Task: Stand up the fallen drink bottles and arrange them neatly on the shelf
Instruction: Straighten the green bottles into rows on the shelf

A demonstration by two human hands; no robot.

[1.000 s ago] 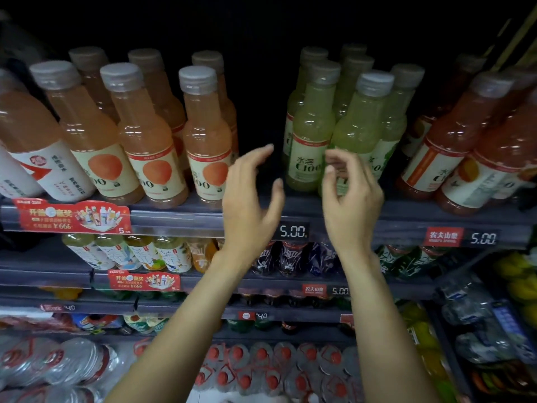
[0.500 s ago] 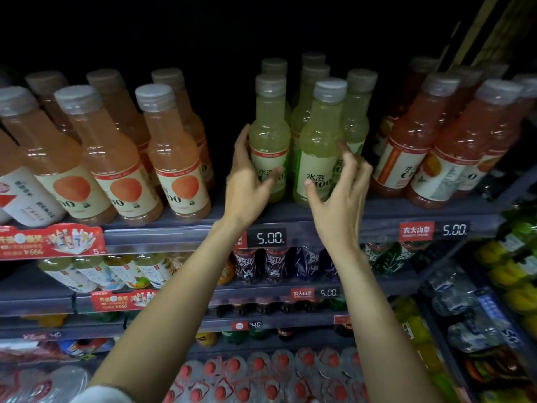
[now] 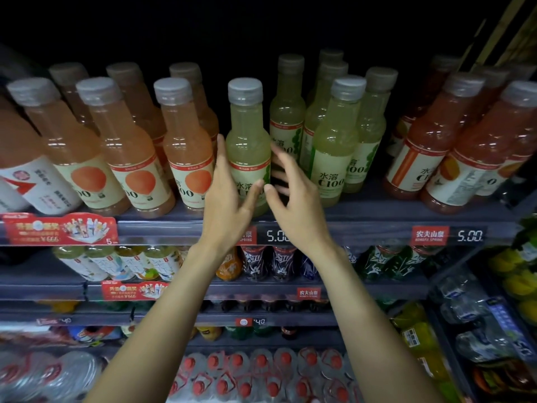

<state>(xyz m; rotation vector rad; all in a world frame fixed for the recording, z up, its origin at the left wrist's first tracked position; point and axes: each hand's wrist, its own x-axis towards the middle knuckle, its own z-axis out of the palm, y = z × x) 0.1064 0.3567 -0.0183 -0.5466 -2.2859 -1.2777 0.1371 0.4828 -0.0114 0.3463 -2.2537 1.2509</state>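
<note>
On the top shelf (image 3: 363, 219) I see a pale green bottle (image 3: 248, 146) standing upright at the front edge, just right of the orange bottles (image 3: 128, 146). My left hand (image 3: 229, 199) touches its left side, with the fingers straight up along the label and the thumb across the front. My right hand (image 3: 293, 196) is at its right side, fingers spread and a little blurred; I cannot tell if they touch the bottle. The other green bottles (image 3: 334, 141) stand upright just beside and behind it. Further right stand red bottles (image 3: 430, 141). Below the shelf edge is a price tag (image 3: 276, 236).
</note>
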